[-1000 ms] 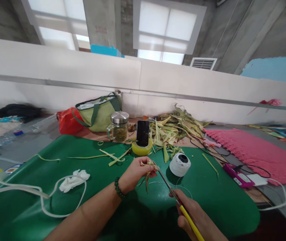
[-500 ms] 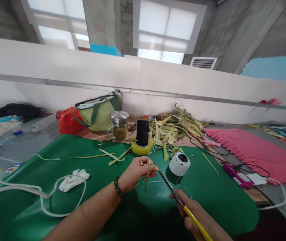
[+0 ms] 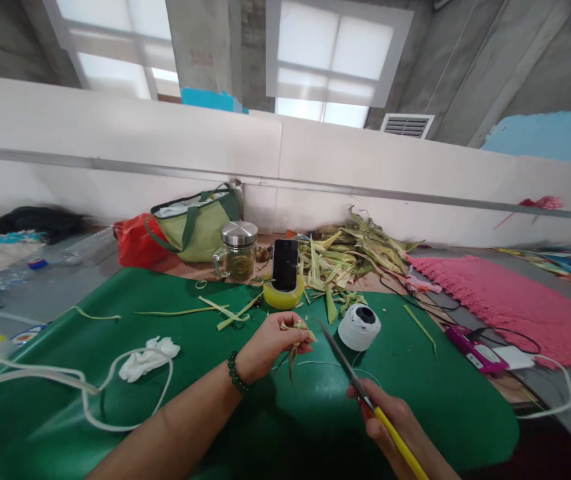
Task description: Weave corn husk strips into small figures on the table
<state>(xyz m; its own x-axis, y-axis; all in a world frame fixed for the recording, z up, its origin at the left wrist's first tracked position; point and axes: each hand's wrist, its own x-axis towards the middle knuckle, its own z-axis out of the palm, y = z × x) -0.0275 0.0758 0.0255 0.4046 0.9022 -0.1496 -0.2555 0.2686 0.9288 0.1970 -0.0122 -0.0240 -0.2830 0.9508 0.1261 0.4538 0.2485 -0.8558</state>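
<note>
My left hand point(image 3: 279, 339), with a dark green bead bracelet point(image 3: 236, 373) at its wrist, pinches a small folded bundle of corn husk strips point(image 3: 293, 357). Some strip ends hang below the fingers. My right hand point(image 3: 383, 410) is closed around a long tool point(image 3: 344, 363) with a narrow metal blade and a yellow handle; whether it is a knife or scissors is unclear. Its blurred tip points toward the husk bundle, a short gap away. Close by on the right stands a spool of white thread point(image 3: 359, 331), with loose thread point(image 3: 325, 364) trailing across the mat.
A phone point(image 3: 285, 265) leans in a yellow tape roll point(image 3: 283, 297) on the green mat point(image 3: 205, 413). Behind are a lidded jar point(image 3: 239, 252), a green bag point(image 3: 198, 230) and piled corn husks point(image 3: 360, 247). White cable point(image 3: 85, 400) and crumpled tissue point(image 3: 149, 358) lie left; a purple power strip point(image 3: 475, 350) lies right.
My right hand has drawn the tool slightly right and away from the husk bundle, opening a gap at its tip. My left hand stays nearly still with the husk.
</note>
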